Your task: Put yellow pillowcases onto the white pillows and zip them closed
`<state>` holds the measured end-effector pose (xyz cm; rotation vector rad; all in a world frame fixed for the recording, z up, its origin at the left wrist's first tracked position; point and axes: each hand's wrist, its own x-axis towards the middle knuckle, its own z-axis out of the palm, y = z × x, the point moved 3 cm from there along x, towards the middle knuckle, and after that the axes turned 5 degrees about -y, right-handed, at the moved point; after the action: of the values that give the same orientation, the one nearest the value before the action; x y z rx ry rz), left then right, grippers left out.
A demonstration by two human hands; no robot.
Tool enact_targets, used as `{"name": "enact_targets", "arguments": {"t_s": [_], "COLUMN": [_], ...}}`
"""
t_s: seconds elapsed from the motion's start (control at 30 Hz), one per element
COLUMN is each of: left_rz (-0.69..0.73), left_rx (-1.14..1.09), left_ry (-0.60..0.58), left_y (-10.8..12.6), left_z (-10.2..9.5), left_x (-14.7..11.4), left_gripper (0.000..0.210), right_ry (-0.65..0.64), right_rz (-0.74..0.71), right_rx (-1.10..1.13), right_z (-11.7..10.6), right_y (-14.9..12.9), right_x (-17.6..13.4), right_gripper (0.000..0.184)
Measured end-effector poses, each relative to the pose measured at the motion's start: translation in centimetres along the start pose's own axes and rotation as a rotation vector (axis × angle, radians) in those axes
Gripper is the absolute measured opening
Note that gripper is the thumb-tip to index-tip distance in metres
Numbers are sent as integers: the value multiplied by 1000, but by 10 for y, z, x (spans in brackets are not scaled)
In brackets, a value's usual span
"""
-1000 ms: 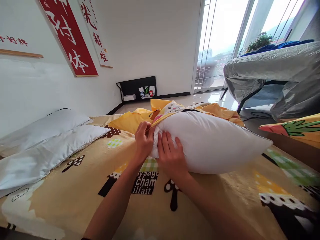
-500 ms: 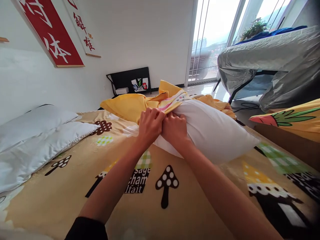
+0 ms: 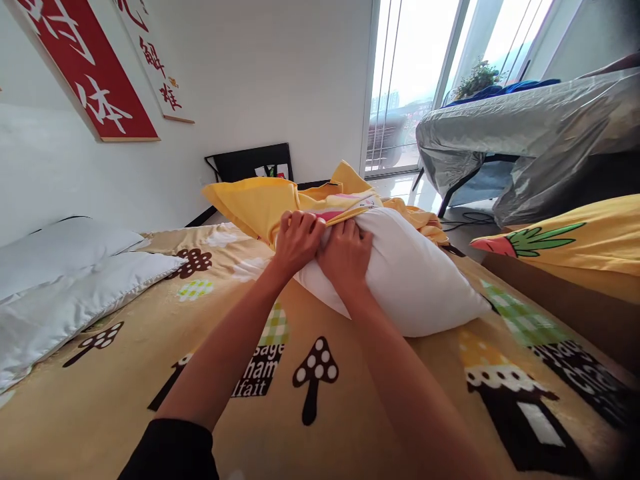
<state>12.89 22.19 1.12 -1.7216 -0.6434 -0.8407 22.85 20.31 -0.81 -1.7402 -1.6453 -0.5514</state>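
Observation:
A plump white pillow [image 3: 425,283] lies on the bed, its near left end partly inside a yellow pillowcase [image 3: 253,203]. My left hand [image 3: 299,241] is closed on the pillowcase's open edge. Right beside it, my right hand [image 3: 346,257] has its fingers curled into the pillow, just under the pillowcase's rim; the fingertips are hidden. Pink and white printing shows on the cloth above the hands. Behind the pillow, more yellow-orange fabric [image 3: 413,215] lies bunched.
The bed has a beige patterned cover [image 3: 380,407]. Two white pillows [image 3: 90,287] rest at its left side. At right, yellow cloth with a carrot print [image 3: 565,240] drapes over a brown box-like edge [image 3: 540,293]. A plastic-covered table [image 3: 500,120] stands near the window.
The view has shifted slightly, so the surroundings sit further left. My right fingers look flatter on the pillow, and the pillowcase edge above them has lifted a little. Both hands stay together.

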Motion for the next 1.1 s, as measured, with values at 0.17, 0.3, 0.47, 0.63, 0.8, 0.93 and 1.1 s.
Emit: {"name": "enact_targets", "arguments": {"t_s": [0.17, 0.3, 0.47, 0.63, 0.8, 0.93, 1.1], "left_rz": [104, -46, -641, -607, -385, -416, -445], "left_rx": [-34, -121, -167, -65, -140, -246, -247], "left_ry": [-158, -257, -128, -52, -171, -267, -292], "left_y": [-18, -29, -43, -21, 8, -7, -25], "left_z": [2, 4, 5, -6, -11, -14, -39], "left_x": [3, 4, -13, -40, -56, -61, -88], "left_gripper": [27, 28, 17, 10, 18, 20, 21], "right_ry": [79, 148, 168, 146, 61, 7, -102], "right_rz": [10, 46, 39, 68, 68, -122, -504], "right_rx": [91, 197, 262, 252, 141, 216, 378], "right_z": [3, 5, 6, 2, 2, -14, -54], "right_y": [-2, -3, -12, -20, -28, -26, 22], "right_x": [-5, -6, -13, -16, -12, -25, -64], "right_gripper": [51, 67, 70, 73, 56, 71, 72]}}
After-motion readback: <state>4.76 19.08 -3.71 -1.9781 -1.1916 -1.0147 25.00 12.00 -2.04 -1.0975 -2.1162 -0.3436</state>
